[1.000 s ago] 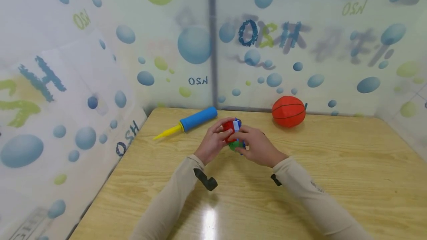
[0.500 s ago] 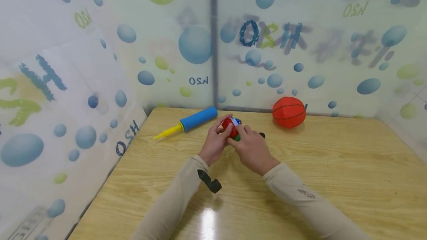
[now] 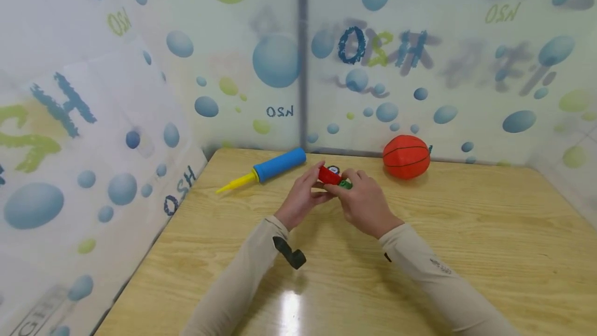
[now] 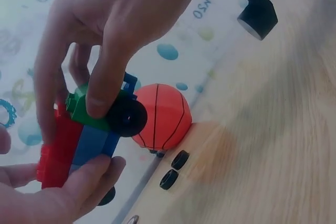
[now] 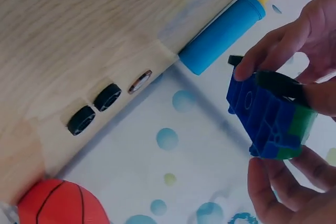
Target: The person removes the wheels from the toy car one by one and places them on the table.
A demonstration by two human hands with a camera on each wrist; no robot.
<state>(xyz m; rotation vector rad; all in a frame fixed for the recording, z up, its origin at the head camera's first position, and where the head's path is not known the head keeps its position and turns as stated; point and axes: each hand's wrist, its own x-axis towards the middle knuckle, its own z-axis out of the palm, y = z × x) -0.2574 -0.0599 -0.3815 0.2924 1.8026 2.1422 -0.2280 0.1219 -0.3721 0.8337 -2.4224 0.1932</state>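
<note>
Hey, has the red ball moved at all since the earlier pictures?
No. In the head view, the red ball keeps its place near the back edge of the table, below the same blue wall dot.

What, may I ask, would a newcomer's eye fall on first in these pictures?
Probably the red ball at the back of the table, right of centre. Next come the blue and yellow pump at the back left and the colourful block toy held by the left hand and right hand.
</note>
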